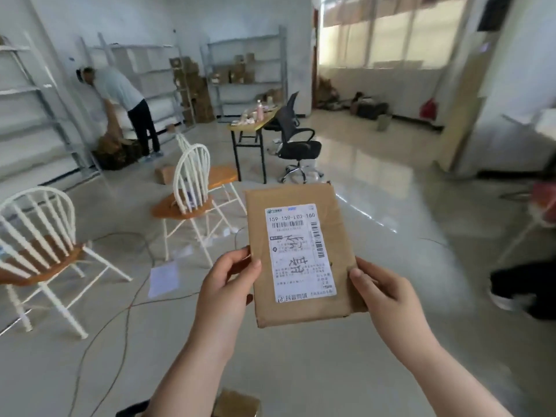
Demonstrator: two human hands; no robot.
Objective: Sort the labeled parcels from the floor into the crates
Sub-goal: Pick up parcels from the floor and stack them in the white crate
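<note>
A flat brown cardboard parcel (337,233) is held upright in front of me, its white shipping label (298,251) facing the camera. My left hand (225,284) grips the parcel's lower left edge, thumb on the front. My right hand (385,293) grips its lower right edge, thumb over the front. Another brown parcel (237,404) lies on the floor by the bottom edge of the view. A small box (164,174) sits on the floor behind the chairs. No crate is in view.
Two white spindle-back chairs (192,188) (39,239) stand to the left, cables (120,299) trailing on the floor. A desk (252,124) and black office chair (296,136) are ahead. A person (126,100) bends by metal shelving (36,100). A shoe (508,299) shows at right.
</note>
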